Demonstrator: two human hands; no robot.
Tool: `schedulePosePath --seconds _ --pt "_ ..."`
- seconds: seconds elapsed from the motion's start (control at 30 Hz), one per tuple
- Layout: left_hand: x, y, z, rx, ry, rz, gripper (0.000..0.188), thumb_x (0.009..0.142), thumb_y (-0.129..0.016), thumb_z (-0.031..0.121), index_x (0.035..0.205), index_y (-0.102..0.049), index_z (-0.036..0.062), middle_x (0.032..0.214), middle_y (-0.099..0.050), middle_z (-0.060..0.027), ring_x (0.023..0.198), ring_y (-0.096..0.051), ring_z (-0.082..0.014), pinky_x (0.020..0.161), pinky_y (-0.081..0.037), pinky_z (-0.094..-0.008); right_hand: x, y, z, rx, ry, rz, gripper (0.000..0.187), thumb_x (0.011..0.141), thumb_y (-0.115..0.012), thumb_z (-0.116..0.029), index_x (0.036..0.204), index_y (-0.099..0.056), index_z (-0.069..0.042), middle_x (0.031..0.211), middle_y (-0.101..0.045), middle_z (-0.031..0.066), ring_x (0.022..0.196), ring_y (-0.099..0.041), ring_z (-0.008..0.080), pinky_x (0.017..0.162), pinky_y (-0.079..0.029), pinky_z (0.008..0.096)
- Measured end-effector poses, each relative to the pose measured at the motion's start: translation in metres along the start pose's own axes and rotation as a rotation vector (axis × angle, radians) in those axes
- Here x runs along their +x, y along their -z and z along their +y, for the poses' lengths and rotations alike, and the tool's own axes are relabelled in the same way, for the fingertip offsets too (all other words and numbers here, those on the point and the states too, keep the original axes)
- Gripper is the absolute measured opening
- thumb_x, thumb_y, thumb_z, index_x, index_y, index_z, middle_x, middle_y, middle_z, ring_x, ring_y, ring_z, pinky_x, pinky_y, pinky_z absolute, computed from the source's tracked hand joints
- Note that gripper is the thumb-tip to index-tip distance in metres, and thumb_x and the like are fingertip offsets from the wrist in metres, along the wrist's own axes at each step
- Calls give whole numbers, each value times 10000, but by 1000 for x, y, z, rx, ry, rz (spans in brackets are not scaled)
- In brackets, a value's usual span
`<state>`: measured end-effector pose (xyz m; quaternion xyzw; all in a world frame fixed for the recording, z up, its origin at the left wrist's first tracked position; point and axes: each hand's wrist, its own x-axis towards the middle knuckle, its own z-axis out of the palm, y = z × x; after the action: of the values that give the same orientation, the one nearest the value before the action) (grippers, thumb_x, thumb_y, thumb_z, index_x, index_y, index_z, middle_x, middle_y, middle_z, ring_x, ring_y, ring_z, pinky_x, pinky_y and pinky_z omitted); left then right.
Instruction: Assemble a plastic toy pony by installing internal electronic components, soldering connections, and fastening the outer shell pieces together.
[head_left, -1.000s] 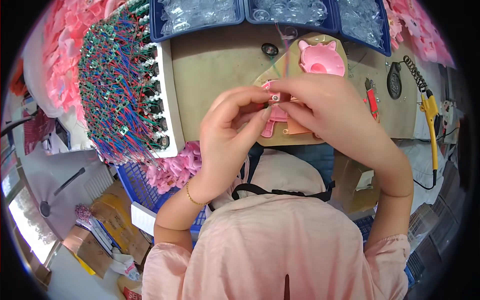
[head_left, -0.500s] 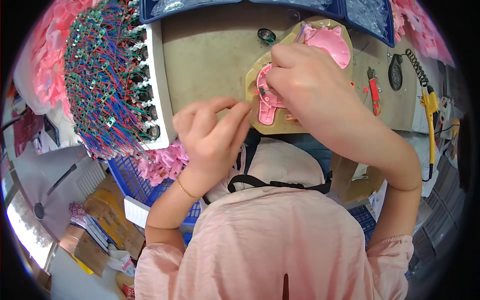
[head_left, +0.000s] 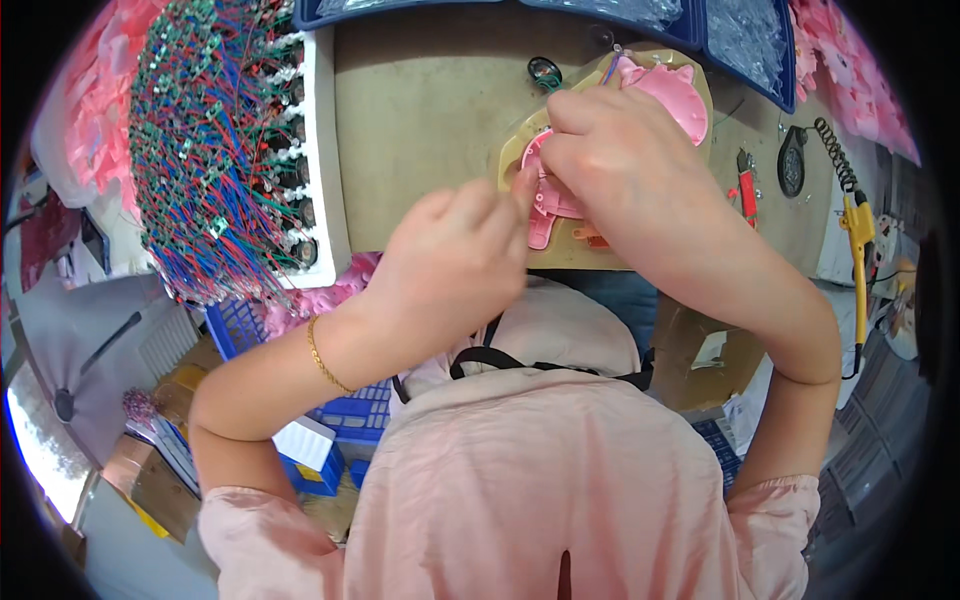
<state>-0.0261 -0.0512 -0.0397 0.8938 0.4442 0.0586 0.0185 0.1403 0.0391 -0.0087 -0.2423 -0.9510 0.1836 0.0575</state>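
Observation:
My right hand (head_left: 615, 160) presses down on a pink plastic shell part (head_left: 548, 205) that lies on a tan board (head_left: 510, 160) at the table's front edge. My left hand (head_left: 455, 255) is right next to it on the left, fingers curled, its fingertips touching the pink part's left side. A second pink shell (head_left: 672, 90) lies on the same board just beyond my right hand. Whether my left hand pinches anything small is hidden by the fingers.
A white tray (head_left: 325, 150) packed with red, blue and green wired parts (head_left: 210, 150) sits at left. Blue bins (head_left: 740, 35) of clear parts line the far edge. A yellow electric screwdriver (head_left: 860, 250) with a coiled cable hangs at right. Blue crates (head_left: 345, 420) stand below the table.
Both hands lowered from holding the pink part up together to the board. My left hand drew back briefly, then returned to the part's left side while the right stayed on it.

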Motion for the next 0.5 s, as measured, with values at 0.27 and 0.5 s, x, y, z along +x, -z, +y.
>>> schedulePosePath --seconds 0.27,0.5 --pt "-8 -33 -3 -350 177 264 484 676 -638 83 1155 -585 43 666 -485 -20 614 -487 -174 570 -421 -289 11 -1 26 108 21 -52 220 737 -642 -143 926 -617 -34 957 -569 96 947 -533 272 819 -405 371" --pt "9 9 6 -284 302 88 373 675 -644 96 1046 -628 57 666 -511 -40 649 -528 -187 578 -436 -305 -4 42 22 121 -106 -61 205 756 -637 -130 922 -593 -18 1004 -576 104 965 -537 283 839 -411 355"
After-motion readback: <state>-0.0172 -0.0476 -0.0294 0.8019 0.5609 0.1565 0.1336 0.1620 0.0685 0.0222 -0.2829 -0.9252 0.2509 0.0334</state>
